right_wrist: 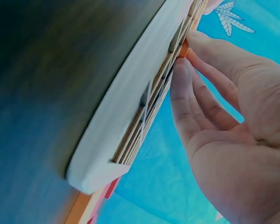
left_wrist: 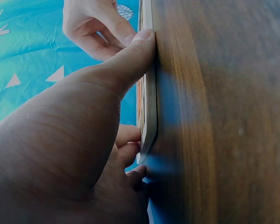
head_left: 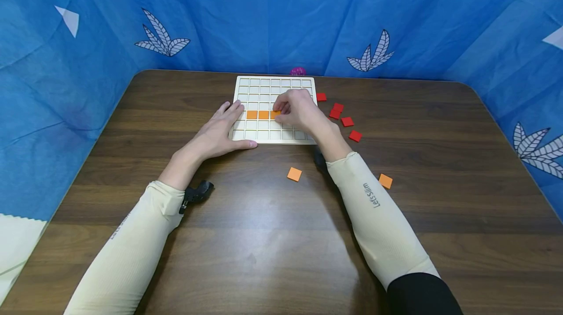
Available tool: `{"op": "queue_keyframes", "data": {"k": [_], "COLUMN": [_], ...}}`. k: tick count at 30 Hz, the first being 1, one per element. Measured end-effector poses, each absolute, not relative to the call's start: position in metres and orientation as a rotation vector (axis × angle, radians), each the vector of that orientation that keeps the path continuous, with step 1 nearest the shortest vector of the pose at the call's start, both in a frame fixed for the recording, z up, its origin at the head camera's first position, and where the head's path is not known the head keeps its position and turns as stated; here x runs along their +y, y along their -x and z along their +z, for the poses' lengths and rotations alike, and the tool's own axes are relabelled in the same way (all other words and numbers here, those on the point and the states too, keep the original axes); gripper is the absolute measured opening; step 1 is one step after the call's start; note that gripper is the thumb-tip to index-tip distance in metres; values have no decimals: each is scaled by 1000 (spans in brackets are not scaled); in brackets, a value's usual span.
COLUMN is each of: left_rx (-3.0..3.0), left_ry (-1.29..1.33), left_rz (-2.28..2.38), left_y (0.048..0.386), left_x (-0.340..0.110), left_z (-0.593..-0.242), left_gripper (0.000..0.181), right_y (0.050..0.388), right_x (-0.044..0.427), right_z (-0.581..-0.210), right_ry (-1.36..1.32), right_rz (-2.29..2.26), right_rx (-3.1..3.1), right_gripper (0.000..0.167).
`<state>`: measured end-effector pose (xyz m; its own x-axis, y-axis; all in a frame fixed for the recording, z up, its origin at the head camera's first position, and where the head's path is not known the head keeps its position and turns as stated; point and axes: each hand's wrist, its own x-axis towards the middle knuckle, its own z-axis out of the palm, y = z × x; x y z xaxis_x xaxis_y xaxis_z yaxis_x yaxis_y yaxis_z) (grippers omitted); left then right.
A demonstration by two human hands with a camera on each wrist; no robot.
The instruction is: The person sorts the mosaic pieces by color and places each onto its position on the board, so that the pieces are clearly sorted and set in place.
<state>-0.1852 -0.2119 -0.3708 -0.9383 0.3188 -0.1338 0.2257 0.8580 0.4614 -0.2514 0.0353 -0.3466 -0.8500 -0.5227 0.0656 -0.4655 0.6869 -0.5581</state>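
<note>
A white grid board (head_left: 274, 135) lies near the far side of the wooden table. Two orange square tiles (head_left: 263, 115) sit side by side in one of its rows. Just right of them, my right hand (head_left: 299, 109) pinches a third orange tile (right_wrist: 184, 49) between thumb and fingertips, at the grid. My left hand (head_left: 215, 131) rests on the board's left side with fingers spread; its thumb (left_wrist: 143, 37) touches the front edge. In the left wrist view the other fingers lie at the board's corner.
Several red tiles (head_left: 347, 122) are scattered right of the board. One loose orange tile (head_left: 294, 174) lies in front of it, another orange tile (head_left: 385, 181) beside my right forearm. A blue patterned cloth (head_left: 264, 16) hangs behind the wooden table (head_left: 246, 256).
</note>
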Motion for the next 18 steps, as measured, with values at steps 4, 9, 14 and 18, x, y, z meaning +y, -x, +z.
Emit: {"op": "queue_keyframes", "data": {"k": [4, 9, 14, 18], "left_rx": [2829, 2826, 2829, 2830], "left_ry": [-419, -423, -433, -429], "left_rz": [663, 668, 667, 660], "left_y": [185, 185, 185, 185], "left_x": [-211, -211, -210, -211], "left_z": [-371, -371, -371, -371], "left_gripper": [112, 113, 113, 113], "right_y": [249, 247, 244, 241], "right_x": [35, 36, 37, 38], "right_z": [-347, -347, -347, -347], "right_ry": [852, 863, 894, 889], "right_rz": [-879, -867, -844, -806], "right_rx": [2798, 2812, 2828, 2840], "right_gripper": [15, 15, 14, 16]}}
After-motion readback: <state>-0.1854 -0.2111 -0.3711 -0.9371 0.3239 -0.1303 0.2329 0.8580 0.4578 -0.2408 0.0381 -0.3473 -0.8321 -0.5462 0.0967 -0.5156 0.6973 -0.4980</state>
